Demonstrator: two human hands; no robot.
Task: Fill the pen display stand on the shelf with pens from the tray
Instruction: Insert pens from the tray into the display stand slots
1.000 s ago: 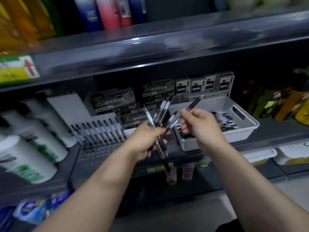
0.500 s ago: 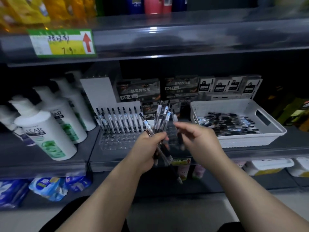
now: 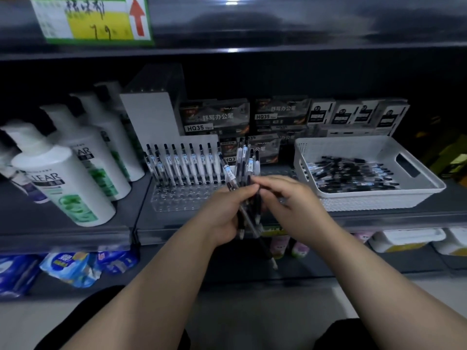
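Before the stand [image 3: 187, 198] | left hand [image 3: 225, 213] fists pens [image 3: 243, 173] | right hand [image 3: 290, 198] pinches one | light, slick: grip mid-barrel

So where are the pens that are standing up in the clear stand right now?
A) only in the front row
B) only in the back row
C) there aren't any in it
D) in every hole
B: the upright pens line the back row of the clear pen stand, against the white backing, while the rows of holes in front of them show nothing in them.
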